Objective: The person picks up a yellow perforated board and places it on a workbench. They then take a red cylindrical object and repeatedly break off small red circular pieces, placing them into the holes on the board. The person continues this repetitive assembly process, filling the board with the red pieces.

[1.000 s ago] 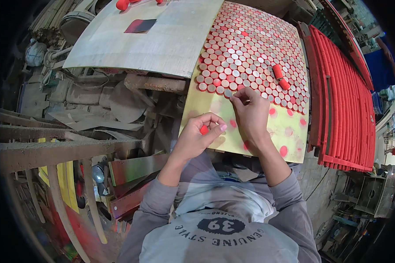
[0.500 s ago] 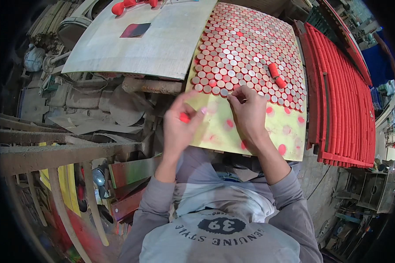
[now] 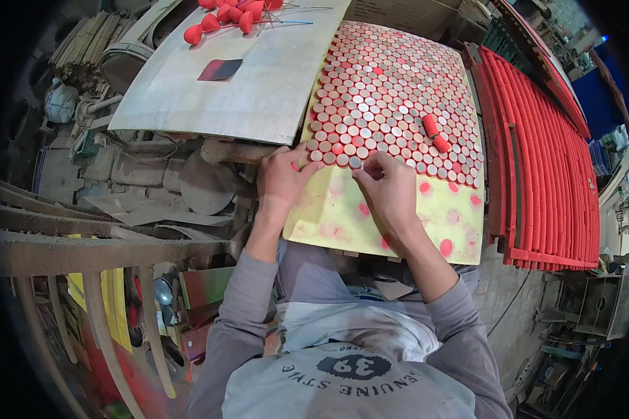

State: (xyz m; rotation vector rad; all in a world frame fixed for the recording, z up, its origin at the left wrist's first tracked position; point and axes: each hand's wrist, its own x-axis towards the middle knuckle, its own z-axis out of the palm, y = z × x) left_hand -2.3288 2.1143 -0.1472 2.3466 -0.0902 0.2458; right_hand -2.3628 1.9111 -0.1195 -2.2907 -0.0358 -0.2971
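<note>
Many short red cylinders with pale round tops (image 3: 370, 91) stand on end, packed side by side on a yellow board (image 3: 412, 230). My left hand (image 3: 279, 183) is at the board's left edge, by the left end of the nearest row. Its thumb and fingers close around a red cylinder (image 3: 295, 165), mostly hidden by them. My right hand (image 3: 388, 192) has thumb and forefinger together at the front of that row, against a pale-topped cylinder (image 3: 356, 162). Two loose red cylinders (image 3: 430, 126) lie on their sides on top of the packed ones.
To the left is a pale board (image 3: 189, 105) with red cup-shaped pieces on thin sticks (image 3: 223, 17) and a dark red square (image 3: 221, 70). Red-painted poles (image 3: 538, 167) are stacked at right. A wooden railing (image 3: 112, 253) stands near left.
My left hand has moved up to the board's left edge with the red cylinder. My right hand keeps its place at the nearest row. The view has tipped slightly upward.
</note>
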